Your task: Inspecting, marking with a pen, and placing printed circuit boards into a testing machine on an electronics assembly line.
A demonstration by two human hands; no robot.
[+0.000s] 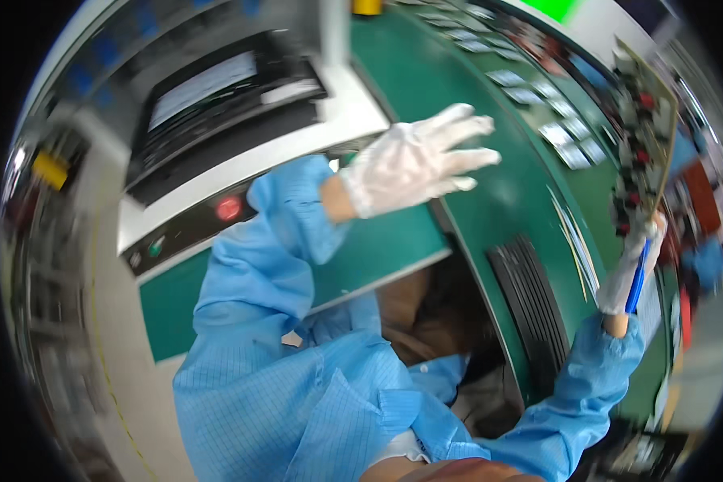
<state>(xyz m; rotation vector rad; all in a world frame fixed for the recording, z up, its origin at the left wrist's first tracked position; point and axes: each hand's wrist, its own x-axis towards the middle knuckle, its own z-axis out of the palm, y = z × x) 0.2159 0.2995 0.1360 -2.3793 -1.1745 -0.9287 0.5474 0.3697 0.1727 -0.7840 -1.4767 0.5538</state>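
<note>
My left hand (422, 161), in a white glove, is held over the green bench with its fingers spread and nothing in them. It is close to the front corner of a white machine (345, 104). At the far right, my gloved right hand (635, 269) grips the lower end of a circuit board (659, 128). The board stands upright, and dark and red parts show along its left side. A slim blue thing like a pen (638, 277) lies along the same hand; whether the fingers also hold it I cannot tell.
A black ridged tray (528, 309) lies on the green bench (414, 72), with thin sticks (572, 241) beside it. Several silvery packets (570, 145) lie farther back. The machine carries a dark unit (225, 104) and a red button (228, 209). Blurred people and goods are at right.
</note>
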